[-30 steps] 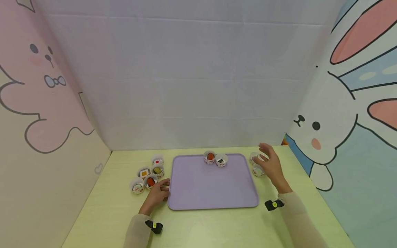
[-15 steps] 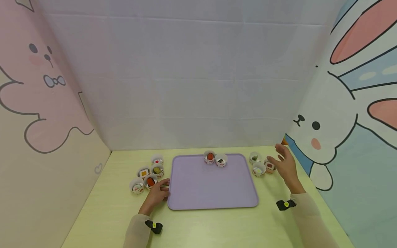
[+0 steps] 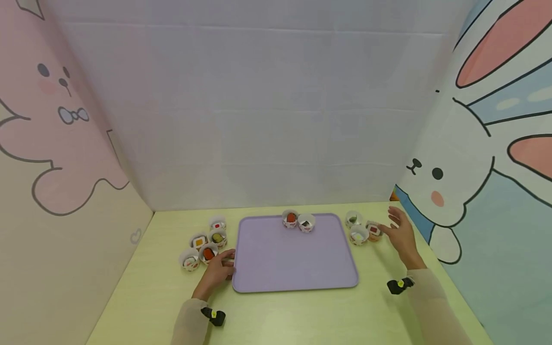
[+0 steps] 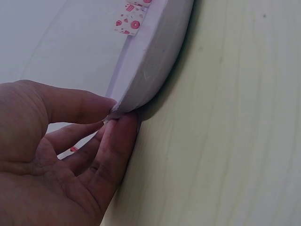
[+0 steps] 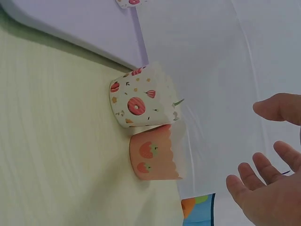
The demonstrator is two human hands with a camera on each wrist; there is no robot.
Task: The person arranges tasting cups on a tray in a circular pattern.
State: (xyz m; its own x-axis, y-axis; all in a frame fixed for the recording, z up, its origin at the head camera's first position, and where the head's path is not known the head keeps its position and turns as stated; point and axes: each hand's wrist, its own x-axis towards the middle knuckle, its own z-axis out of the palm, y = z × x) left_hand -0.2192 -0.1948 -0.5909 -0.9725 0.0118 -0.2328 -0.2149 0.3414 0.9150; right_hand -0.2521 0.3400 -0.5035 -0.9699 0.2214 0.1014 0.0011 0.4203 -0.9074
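My left hand (image 3: 217, 272) pinches the left rim of the lavender tray (image 3: 295, 263); in the left wrist view the thumb lies at the rim's upper side and fingers beneath. My right hand (image 3: 402, 241) hovers beside a peach paper cup (image 3: 374, 231) with strawberry prints, its fingers loosely spread and holding nothing. That cup stands upright and holds a small piece with a dark red centre. Beside it are two white printed cups, one with green contents (image 3: 353, 219) and one with pale contents (image 3: 359, 235). In the right wrist view the fingers (image 5: 263, 169) are apart from the peach cup.
Two paper cups, one with an orange-red piece (image 3: 290, 218) and one with a black-and-white piece (image 3: 306, 223), stand at the tray's far edge. Several filled cups (image 3: 199, 242) cluster left of the tray. A white curtain (image 3: 258, 120) and printed side panels border the table.
My right hand has shifted right from over the white cups, bringing the peach cup into sight, then dropped slightly beside it. The left hand stays at the tray's rim.
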